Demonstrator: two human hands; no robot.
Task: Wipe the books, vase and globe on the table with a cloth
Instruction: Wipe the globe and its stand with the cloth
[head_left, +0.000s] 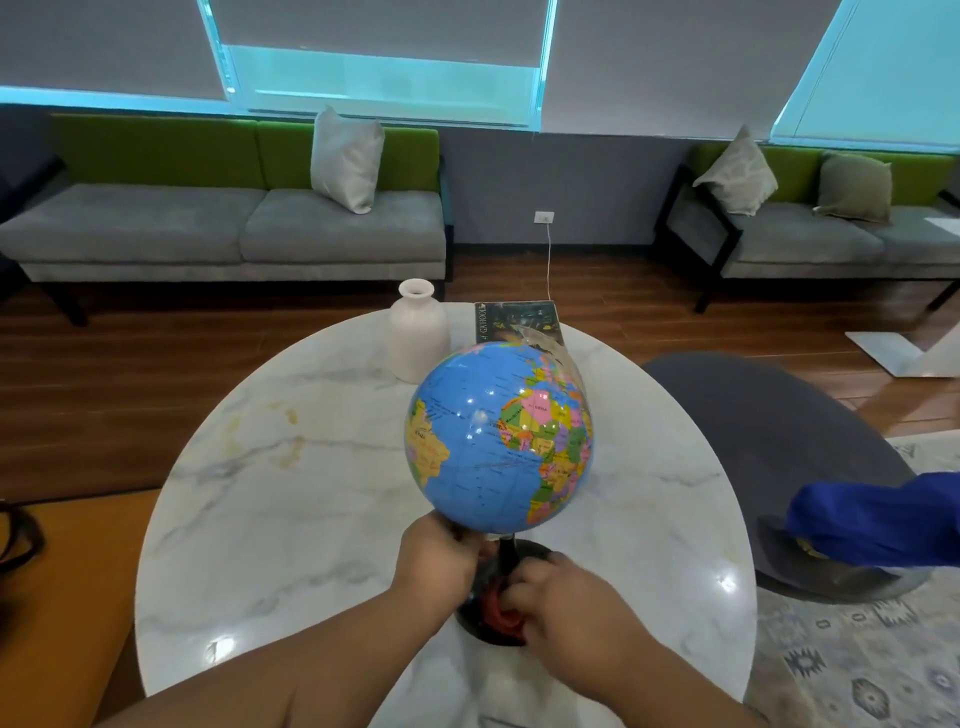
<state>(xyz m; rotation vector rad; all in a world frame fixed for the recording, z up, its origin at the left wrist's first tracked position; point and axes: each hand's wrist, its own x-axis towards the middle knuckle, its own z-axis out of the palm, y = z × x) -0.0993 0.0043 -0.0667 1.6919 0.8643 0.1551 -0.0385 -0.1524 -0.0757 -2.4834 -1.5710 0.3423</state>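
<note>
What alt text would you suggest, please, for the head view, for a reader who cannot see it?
A person's right hand presses a red cloth on the black base of a blue globe, while the left hand grips the globe underneath. Behind it on the round marble table are a white vase and a dark book.

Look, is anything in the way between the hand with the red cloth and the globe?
No, nothing visible. The right hand holds the red cloth right on the black base of the globe, and the left hand grips it just under the ball.
</note>
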